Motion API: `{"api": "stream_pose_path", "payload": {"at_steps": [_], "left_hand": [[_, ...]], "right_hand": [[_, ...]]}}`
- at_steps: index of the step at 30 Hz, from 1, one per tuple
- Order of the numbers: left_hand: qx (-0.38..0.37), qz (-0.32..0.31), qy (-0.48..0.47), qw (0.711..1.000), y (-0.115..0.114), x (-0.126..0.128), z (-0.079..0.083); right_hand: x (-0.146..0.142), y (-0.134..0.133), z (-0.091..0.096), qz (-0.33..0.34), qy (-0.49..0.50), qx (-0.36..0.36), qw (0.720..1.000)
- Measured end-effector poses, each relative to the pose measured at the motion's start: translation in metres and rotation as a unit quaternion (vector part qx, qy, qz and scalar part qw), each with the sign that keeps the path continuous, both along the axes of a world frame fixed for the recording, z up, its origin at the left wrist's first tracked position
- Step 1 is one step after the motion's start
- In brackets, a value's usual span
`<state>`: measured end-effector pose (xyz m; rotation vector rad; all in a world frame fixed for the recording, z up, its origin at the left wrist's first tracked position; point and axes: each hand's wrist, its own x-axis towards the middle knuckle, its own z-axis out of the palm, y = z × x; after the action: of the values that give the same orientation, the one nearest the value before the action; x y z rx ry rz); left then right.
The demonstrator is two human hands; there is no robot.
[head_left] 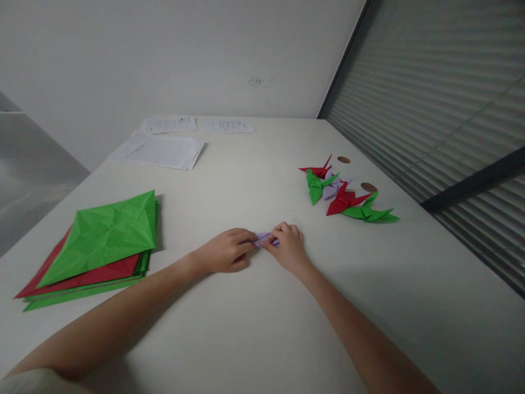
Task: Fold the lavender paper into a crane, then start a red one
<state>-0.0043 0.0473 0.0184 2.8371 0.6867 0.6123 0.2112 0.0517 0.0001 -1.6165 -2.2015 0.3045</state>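
Observation:
A small piece of folded purple paper lies low over the white table, between my two hands. My left hand pinches its left end, fingers closed. At the other end, my right hand grips the paper between thumb and fingers. Much of the paper is covered by my fingers, so its full shape is hidden. To the right of my hands sits a group of folded paper cranes: green, red and pale purple ones.
On the left is a stack of creased green paper and red paper. Printed sheets lie at the back left. Two brown round spots show near the right edge, beside the window blinds. A white wall stands behind.

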Motion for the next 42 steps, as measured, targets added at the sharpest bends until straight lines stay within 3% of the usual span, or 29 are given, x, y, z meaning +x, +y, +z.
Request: {"api": "stream_pose_path", "payload": {"at_steps": [9, 23, 42], "left_hand": [[0.014, 0.054, 0.008, 0.998, -0.01, 0.006, -0.001], [0.003, 0.075, 0.012, 0.997, -0.013, 0.009, -0.003], [-0.008, 0.084, 0.01, 0.996, -0.013, 0.009, -0.006]], "right_hand": [[-0.002, -0.001, 0.003, -0.006, -0.008, -0.004, 1.0], [-0.003, 0.0, 0.006, -0.011, -0.019, -0.013, 1.0], [0.014, 0.002, -0.003, -0.073, 0.01, 0.076, 0.994]]}}
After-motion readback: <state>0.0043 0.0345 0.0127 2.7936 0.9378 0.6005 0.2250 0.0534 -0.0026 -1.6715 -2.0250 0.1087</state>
